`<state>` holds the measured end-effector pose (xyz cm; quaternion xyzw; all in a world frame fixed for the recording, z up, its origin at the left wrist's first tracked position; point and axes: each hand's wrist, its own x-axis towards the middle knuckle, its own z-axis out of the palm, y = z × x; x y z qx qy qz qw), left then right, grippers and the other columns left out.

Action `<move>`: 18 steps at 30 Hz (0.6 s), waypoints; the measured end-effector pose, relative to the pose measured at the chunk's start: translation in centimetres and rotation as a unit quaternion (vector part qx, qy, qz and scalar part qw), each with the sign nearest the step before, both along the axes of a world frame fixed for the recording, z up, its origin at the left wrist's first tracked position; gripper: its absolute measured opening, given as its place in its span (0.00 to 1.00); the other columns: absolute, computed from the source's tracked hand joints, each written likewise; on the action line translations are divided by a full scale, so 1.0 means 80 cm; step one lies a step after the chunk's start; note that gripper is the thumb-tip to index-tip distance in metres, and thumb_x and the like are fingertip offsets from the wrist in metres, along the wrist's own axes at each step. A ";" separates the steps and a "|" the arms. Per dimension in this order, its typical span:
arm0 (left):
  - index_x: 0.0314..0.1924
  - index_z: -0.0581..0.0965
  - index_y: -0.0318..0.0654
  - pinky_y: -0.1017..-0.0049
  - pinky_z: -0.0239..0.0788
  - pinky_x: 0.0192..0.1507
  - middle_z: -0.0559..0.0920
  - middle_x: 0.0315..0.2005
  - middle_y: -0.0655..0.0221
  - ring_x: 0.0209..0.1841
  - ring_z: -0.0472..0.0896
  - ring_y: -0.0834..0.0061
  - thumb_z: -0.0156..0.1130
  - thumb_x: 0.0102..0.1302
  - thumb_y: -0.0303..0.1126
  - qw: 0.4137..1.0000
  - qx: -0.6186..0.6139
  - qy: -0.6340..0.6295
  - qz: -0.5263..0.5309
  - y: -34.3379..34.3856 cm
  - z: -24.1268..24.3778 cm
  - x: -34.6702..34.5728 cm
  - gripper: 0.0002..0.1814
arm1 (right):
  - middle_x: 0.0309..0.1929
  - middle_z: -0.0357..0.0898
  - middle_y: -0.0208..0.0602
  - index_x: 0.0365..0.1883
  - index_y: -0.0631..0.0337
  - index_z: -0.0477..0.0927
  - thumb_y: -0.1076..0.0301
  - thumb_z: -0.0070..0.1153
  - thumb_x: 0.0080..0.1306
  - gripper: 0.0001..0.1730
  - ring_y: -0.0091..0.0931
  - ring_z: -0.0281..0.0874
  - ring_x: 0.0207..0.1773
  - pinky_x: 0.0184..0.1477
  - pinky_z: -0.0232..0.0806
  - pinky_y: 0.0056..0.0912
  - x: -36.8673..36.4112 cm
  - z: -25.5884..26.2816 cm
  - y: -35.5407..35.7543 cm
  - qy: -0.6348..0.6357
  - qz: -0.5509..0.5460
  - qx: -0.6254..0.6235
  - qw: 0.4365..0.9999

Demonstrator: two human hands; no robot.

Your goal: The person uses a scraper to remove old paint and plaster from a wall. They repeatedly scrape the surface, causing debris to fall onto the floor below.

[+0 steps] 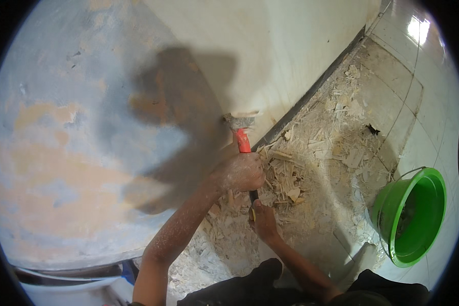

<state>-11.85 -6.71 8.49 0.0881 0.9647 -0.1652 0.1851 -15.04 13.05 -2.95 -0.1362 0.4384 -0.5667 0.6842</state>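
My left hand [240,172], dusted with pale powder, is closed around a scraper [243,140] with a red and black handle. The scraper's wide, dirty blade is against the lower part of the wall [252,57], and a pale strip of coating shows at its edge. Below it, my right hand [266,222] grips the dark lower end of the same handle. Cream coating remains on the wall's right part; the left part is bare, mottled grey and tan. Shadows of my arms and head fall across the wall.
Peeled flakes and shavings [287,176] cover the floor along the wall's dark base strip [313,93]. A green bucket [382,206] with a wire handle stands at the right on the tiles [428,130]. A whitish container [76,292] is at the lower left.
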 end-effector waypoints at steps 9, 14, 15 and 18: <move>0.26 0.84 0.51 0.75 0.75 0.45 0.87 0.23 0.76 0.32 0.87 0.74 0.75 0.52 0.33 0.998 -0.039 0.052 -0.003 -0.004 0.037 -0.045 0.04 | 0.18 0.58 0.20 0.19 0.55 0.65 0.33 0.42 0.81 0.38 0.16 0.55 0.21 0.25 0.52 0.28 -0.066 0.057 -0.004 0.088 0.020 0.014 0.996; 0.24 0.81 0.47 0.68 0.78 0.42 0.83 0.22 0.74 0.32 0.84 0.71 0.73 0.47 0.35 0.997 -0.032 0.066 -0.002 -0.008 0.039 -0.064 0.07 | 0.17 0.60 0.21 0.20 0.54 0.67 0.31 0.42 0.79 0.38 0.17 0.57 0.19 0.22 0.53 0.28 -0.100 0.059 -0.007 0.101 0.033 0.012 0.994; 0.24 0.81 0.47 0.68 0.78 0.42 0.83 0.22 0.74 0.33 0.85 0.71 0.72 0.48 0.35 0.999 -0.036 0.040 -0.001 -0.012 0.037 -0.068 0.07 | 0.15 0.60 0.21 0.20 0.54 0.68 0.29 0.41 0.79 0.39 0.18 0.58 0.16 0.20 0.53 0.27 -0.097 0.062 -0.009 0.083 0.021 0.005 0.996; 0.24 0.81 0.49 0.69 0.78 0.41 0.83 0.23 0.76 0.35 0.85 0.71 0.71 0.50 0.35 0.999 -0.033 -0.024 0.009 -0.018 0.042 -0.078 0.05 | 0.13 0.60 0.22 0.20 0.54 0.70 0.28 0.41 0.78 0.39 0.18 0.57 0.13 0.17 0.52 0.27 -0.097 0.077 -0.013 0.056 0.011 -0.001 0.998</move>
